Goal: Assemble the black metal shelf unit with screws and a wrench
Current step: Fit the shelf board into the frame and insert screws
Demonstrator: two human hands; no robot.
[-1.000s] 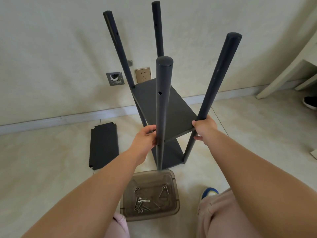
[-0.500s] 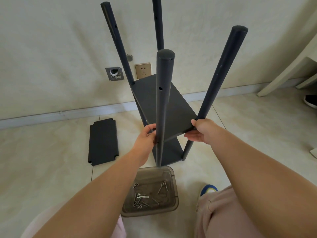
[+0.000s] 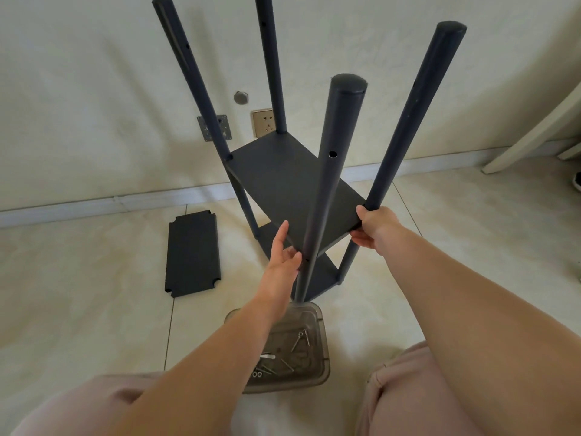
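Tray (image 3: 320,341): smoky clear plastic, on the floor (image 3: 78,309) nearest the person, just short of the unit's foot. Holds loose screws (image 3: 300,339), washers and a pale flat piece that may be the wrench; too small to be sure.

Left hand (image 3: 279,259): grip open, fingers straight, laid against the near-left edge of the shelf beside the near post. Holds nothing.

Right hand (image 3: 371,226): grip closed round the near-right corner of the shelf, where the right post (image 3: 408,121) passes it, thumb on top and fingers under.

Near post (image 3: 327,190): round black tube, capped at the top, one open screw hole facing the viewer above the shelf.

Unit (image 3: 283,184): stands upright on the floor, centre, between tray and wall. Four posts, long axis vertical, tops leaning slightly apart. A shelf (image 3: 289,184) sits partway up, long axis running near-right to far-left; a lower one (image 3: 320,275) is near the floor.

Handling, judged: stiff painted metal, smooth and likely slippery, light to moderate in weight, top-heavy and loose at unfastened joints. Best held at a shelf corner by its post, or low on a post; not at the post tops, which would lever the joints.

Spare panel (image 3: 191,253): flat on the floor, left, notched corners, long axis near to far.

Wall (image 3: 94,121): far; socket (image 3: 262,122) and metal plate (image 3: 207,129) behind the posts.
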